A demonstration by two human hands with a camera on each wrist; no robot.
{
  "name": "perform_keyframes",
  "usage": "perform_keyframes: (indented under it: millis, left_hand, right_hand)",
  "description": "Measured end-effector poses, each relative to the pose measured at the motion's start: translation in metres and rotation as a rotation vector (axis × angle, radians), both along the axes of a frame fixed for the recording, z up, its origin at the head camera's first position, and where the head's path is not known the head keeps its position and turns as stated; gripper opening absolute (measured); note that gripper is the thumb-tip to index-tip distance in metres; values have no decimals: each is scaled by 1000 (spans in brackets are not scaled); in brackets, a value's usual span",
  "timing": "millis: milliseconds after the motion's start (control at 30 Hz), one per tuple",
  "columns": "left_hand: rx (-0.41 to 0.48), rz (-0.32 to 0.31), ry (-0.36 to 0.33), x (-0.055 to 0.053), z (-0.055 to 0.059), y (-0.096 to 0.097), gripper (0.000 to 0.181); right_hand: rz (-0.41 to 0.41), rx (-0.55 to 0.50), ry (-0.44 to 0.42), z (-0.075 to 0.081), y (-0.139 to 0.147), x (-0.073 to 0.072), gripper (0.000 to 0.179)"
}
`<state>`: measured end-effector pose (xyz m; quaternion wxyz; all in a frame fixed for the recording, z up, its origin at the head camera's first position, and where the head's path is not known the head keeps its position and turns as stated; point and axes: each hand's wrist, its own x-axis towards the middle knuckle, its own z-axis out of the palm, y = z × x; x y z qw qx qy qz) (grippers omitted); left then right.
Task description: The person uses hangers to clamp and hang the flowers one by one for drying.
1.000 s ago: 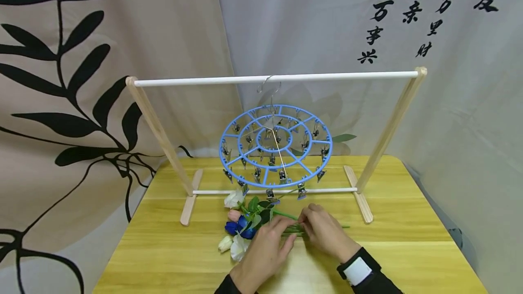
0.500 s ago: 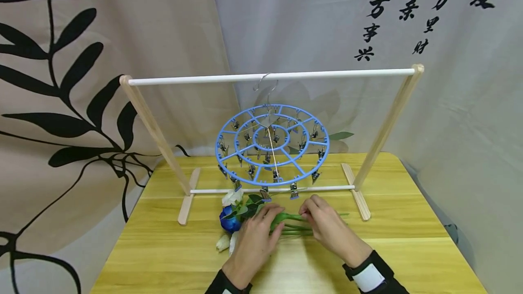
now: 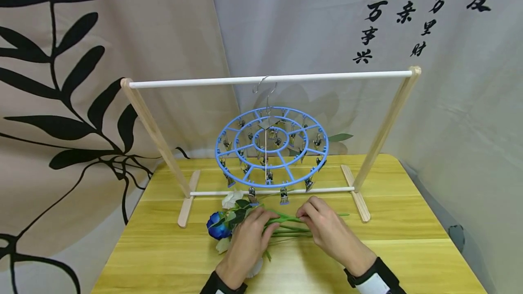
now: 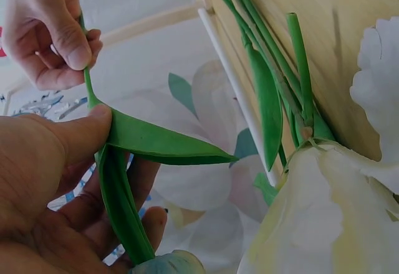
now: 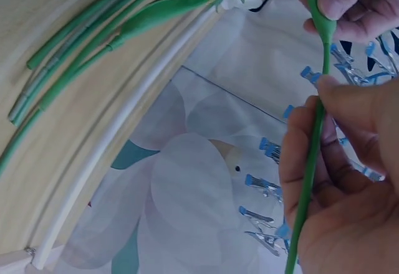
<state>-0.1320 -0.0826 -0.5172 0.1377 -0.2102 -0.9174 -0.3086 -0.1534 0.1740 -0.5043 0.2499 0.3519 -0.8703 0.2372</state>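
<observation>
Slender green artificial flower stem [image 5: 309,174] stretches from my left hand [image 3: 250,235] to my right hand [image 3: 327,228], raised a little above the yellowish wooden surface [image 3: 347,267]. My left hand pinches it between thumb and fingers, right where a long, pointed green leaf [image 4: 168,138] branches off. To the right, my right hand pinches the thin bare length, its other fingers curled in narrow around it. Other green stems [image 3: 294,235] lie beneath on the surface, their ends pointing right. On the left are a glossy blue flower [image 3: 218,226] and, farther back, a white flower [image 3: 232,199]. Just beyond my hands, on the far side, a round blue clip hanger [image 3: 282,186] of three rings with metal clips hangs from a white rod [image 3: 196,82] between pale wooden legs
</observation>
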Motion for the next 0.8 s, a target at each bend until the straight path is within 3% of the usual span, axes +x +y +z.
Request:
perform_keyframes:
  millis: [267,567,700,800]
  left_hand:
    - [9,6,71,2,-1,-2,11]
    - [-14,48,184,5,-1,-5,16]
    - [-5,34,225,5,-1,-7,17]
    - [11,28,241,6,0,-8,18]
  right_hand:
    - [-3,-41,5,16,1,8,32]
    - [-25,-222,65,47,7,5,38]
    - [-26,-255,3,59,3,3,49]
    - [-9,-255,-95,66,-6,1,46]
